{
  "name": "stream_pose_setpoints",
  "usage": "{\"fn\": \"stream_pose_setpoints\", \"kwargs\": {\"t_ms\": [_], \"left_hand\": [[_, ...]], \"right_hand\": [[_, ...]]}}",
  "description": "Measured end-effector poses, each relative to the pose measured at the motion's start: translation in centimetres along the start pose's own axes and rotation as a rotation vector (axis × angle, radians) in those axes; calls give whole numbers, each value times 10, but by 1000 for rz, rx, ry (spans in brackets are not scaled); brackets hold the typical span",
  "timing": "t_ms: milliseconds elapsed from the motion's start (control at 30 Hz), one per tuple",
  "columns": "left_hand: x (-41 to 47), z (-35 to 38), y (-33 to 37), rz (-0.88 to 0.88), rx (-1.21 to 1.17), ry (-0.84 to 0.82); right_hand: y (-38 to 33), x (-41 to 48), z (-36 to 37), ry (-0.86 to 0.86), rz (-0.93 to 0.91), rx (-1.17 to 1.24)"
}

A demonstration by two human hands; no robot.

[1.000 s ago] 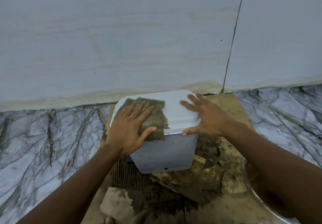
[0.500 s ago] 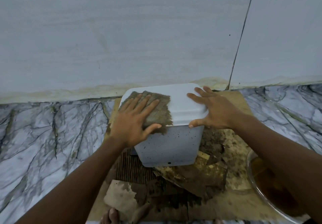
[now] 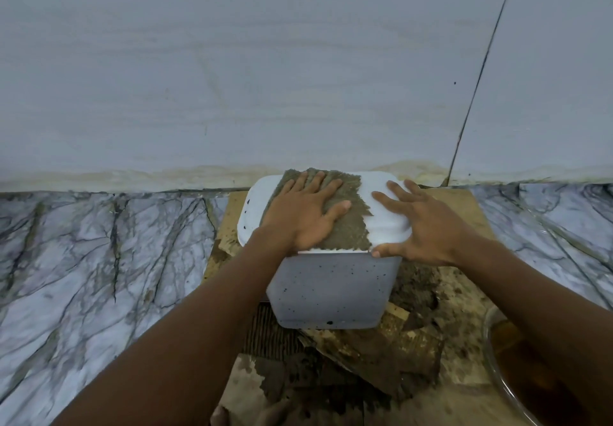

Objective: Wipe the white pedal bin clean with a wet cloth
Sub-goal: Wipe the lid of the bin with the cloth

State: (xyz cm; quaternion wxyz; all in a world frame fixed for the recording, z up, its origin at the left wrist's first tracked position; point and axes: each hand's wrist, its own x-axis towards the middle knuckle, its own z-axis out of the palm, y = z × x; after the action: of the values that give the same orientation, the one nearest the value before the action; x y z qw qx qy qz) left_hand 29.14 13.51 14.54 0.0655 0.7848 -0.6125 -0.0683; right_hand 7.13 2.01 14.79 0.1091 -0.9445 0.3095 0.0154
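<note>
Since a second ago the cloth has slid up and across the lid. It hung over the near left corner then; now it covers the lid's left and middle all the way to the back edge, with its near edge right at the front lip. The left hand went with it and lies flat on top, fingers spread wide, pressing down and not gripping anything.

The right hand is open too, palm over the lid's right end with the thumb hooked just under the front lip, so it's bracing the bin rather than holding it.

The bin itself sits on a filthy bit of cardboard right against the wall, with marble floor on either side of the cardboard.

What I'd worry about:
- That cloth already looks muddy brown. Keep pushing it round and it may just smear grime back onto the lid instead of lifting it. I'd say it needs a rinse soon.
- The front of the bin below the lid is still covered in dark specks, so there's a lot left to do.
- The cardboard under the bin is soggy and torn, so hard sideways pressure could make the bin skid or tip if the right hand lets go.
- To the bin's right, at the edge of view, is a glass bowl of brown water. The right forearm passes close over it, and a careless pull back could knock it.
</note>
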Motion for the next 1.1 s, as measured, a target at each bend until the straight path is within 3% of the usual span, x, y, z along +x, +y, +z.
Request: {"fn": "stream_pose_setpoints", "kwargs": {"t_ms": [200, 500, 733, 900, 1100], "left_hand": [[20, -5, -8, -111, -6, -75], [69, -2, 33, 14, -27, -78], [76, -15, -2, -163, -63, -128], [58, -18, -31, -243, -59, -69], [53, -14, -21, -161, -104, 9]], "right_hand": [[-5, -2, 2, 18, -9, -50], [-5, -4, 15, 79, -40, -94], [-6, -5, 13, 55, -53, -89], [-7, -7, 16, 67, -53, -107], [-7, -11, 16, 67, -45, -107]]}}
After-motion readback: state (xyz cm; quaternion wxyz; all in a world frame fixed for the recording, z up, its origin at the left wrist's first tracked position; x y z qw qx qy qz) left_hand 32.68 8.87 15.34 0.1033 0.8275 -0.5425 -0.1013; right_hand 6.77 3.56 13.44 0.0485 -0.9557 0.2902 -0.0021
